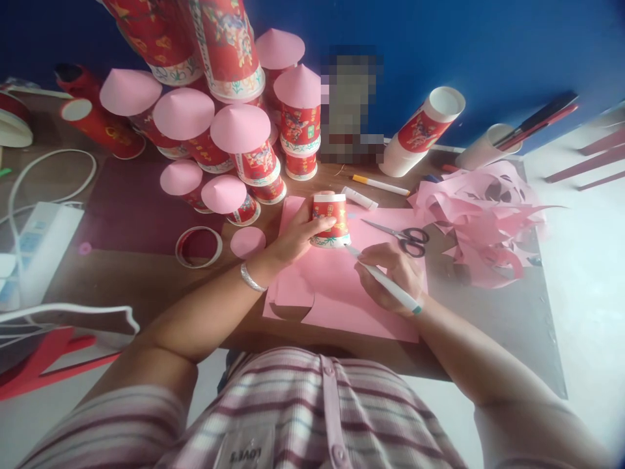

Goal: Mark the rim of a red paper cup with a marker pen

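Observation:
My left hand [299,236] grips a red patterned paper cup [331,220] that stands upside down on a pink paper sheet [342,293]. My right hand [390,273] is closed round a white pen [385,281], whose tip touches the sheet at the cup's rim. The sheet lies on a brown table [146,273] and has a rounded cut-out at its lower left corner.
Black-handled scissors [407,238] lie on the sheet's far side. A heap of pink paper scraps [481,218] sits to the right. Several red cups with pink cone lids [239,140] stand behind, beside a pink disc [247,241], a cut cup ring [198,247], a glue stick [359,197] and a power strip [34,251].

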A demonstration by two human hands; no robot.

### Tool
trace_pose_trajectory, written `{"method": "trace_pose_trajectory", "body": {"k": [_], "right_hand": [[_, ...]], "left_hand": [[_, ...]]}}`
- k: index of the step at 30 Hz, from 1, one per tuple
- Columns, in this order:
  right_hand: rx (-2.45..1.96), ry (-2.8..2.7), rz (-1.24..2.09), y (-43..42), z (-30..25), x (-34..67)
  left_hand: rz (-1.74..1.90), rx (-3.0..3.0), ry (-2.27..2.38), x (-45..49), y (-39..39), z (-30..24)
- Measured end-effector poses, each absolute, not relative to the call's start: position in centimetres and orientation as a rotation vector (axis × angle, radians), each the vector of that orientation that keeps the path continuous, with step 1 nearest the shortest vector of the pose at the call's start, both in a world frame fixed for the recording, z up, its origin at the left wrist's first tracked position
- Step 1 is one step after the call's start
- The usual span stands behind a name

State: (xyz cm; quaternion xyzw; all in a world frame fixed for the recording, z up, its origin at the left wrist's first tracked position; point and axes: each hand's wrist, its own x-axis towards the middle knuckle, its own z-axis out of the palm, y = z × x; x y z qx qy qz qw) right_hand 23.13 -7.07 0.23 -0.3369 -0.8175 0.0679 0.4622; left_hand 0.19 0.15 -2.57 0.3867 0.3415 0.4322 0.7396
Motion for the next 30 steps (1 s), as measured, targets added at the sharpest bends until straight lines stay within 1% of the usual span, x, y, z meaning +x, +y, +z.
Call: {"method": "trace_pose_trajectory", "body": {"k": [11,23,30], "right_hand": [[-0.695,-2.013,0.068,-6.40,-0.16,22.65],[-0.741,-2.066,0.046,-6.41,-0.04,22.84],[-0.716,-2.064,0.029,-6.24,-0.05,22.71]], "left_hand": [[0.912,0.887,0.724,-0.19,0.27,-2.99],[0.883,0.935,0.740,0.10,0.21,-2.27],[0.879,0.950,0.732,0.00,0.36,-2.83]]}}
